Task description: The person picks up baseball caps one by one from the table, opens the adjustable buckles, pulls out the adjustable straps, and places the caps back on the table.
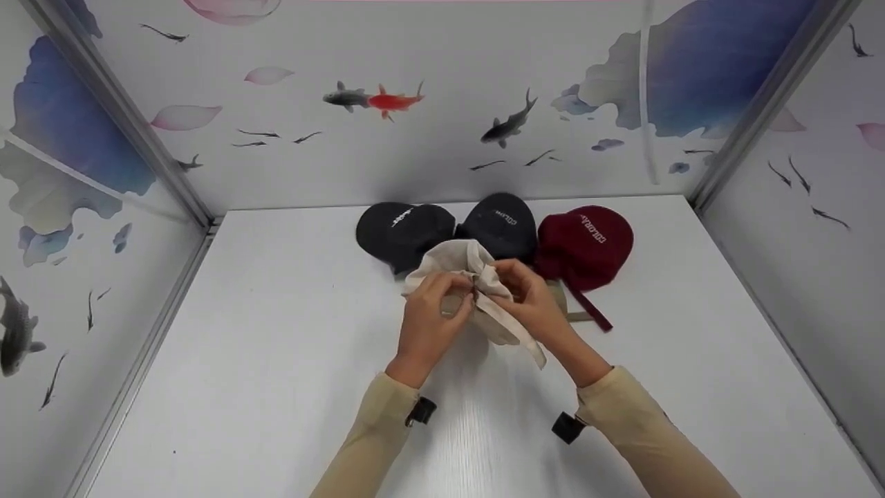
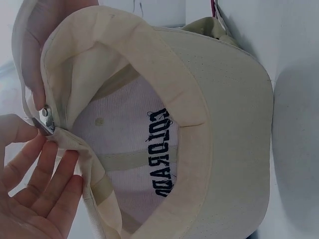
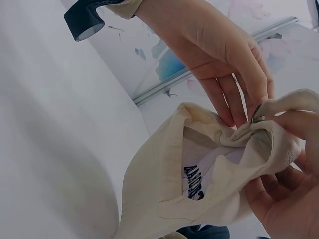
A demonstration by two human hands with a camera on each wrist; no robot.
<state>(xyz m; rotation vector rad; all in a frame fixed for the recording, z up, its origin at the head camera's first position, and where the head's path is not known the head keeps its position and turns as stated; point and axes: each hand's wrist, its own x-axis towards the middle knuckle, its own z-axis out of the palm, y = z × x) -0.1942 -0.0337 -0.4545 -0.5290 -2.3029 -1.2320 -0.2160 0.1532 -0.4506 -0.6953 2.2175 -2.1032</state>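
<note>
Both hands are on a cream baseball cap (image 1: 449, 257), at its back strap. My left hand (image 1: 432, 315) pinches the small metal buckle (image 2: 46, 119) between thumb and fingers. Opposite it, my right hand (image 1: 536, 304) holds the strap and the cap's back edge by the same buckle. The strap's free end (image 1: 522, 332) hangs toward me. In the left wrist view the cap's inside faces the camera, with dark lettering (image 2: 162, 154) showing reversed and the brim (image 2: 239, 134) pointing right. The right wrist view shows both hands meeting at the buckle.
A black cap (image 1: 397, 232), a dark navy cap (image 1: 499, 225) and a dark red cap (image 1: 598, 242) with its strap out stand in a row at the back of the white table (image 1: 276, 360). A khaki cap (image 1: 558, 297) lies partly hidden behind the right hand. Printed panels surround the table.
</note>
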